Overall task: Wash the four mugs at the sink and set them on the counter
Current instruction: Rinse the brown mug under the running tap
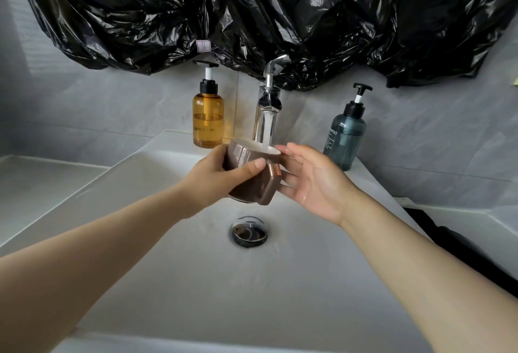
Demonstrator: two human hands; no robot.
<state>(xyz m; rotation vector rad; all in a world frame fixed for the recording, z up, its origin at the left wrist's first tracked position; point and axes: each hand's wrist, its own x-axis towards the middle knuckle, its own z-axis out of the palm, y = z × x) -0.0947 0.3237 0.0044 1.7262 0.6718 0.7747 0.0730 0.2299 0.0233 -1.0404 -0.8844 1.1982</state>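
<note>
Head view looks down into a white basin point(140, 240), where we hold a brown mug point(246, 173) under the running stream from the chrome faucet point(269, 100). Our left hand point(215, 179) wraps the mug's body, fingers behind and thumb pressed across the front, so the mouth tilts up and back toward the spout and the water falls inside near the far rim. We judge this to be the rinsing step, with the mug kept over the drain point(250, 230) so spill runs straight down. Our right hand point(311, 181) is spread, palm turned inward, fingertips touching the rim beside the handle; it steadies the mug and does not grip it. Its skin looks wet. The mug is glossy glazed ceramic, dark brown outside and pale inside, with a squared, blocky handle whose edge shines coppery. The basin is smooth and rectangular with sloping sides. An amber pump bottle point(208, 117) stands left of the faucet on the ledge, a smoky blue-grey one point(344, 139) to its right. Crinkled black plastic sheeting point(252, 16) hangs over the wall above. No other mugs are visible here.
</note>
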